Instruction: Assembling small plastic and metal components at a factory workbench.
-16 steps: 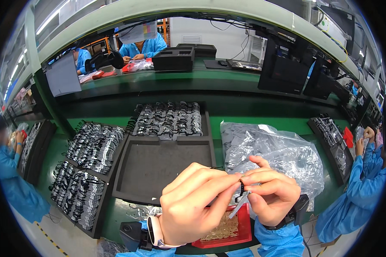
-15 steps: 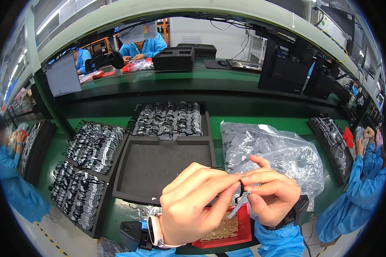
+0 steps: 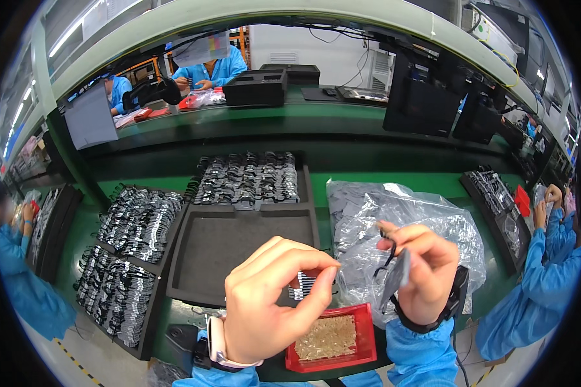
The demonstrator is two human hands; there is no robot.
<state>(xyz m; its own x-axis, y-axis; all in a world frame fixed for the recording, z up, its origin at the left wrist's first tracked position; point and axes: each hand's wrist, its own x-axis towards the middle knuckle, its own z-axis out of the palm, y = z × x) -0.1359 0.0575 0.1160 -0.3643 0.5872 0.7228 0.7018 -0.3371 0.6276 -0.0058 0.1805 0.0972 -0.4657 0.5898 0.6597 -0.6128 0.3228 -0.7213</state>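
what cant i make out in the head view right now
Head view, all:
Striped silver thing: mostly hidden behind the left hand.
Left hand's grip: anything between its fingertips is too small to tell.
Grey flat piece at the right hand: surface detail blurred.
Small pieces in the red tray: too small to make out individually.

Across the green far bench (image 3: 316, 115), a person in blue (image 3: 226, 68) sits beside a clear plastic bag (image 3: 208, 98) and a dark box (image 3: 255, 89). Black monitors (image 3: 419, 97) hang on the right beneath a pale overhead beam (image 3: 290, 11); a whitish panel (image 3: 91, 117) hangs on the left. Blue-clad co-workers stand at the left edge (image 3: 29, 271) and right edge (image 3: 529, 290), above striped floor tape (image 3: 81, 364).
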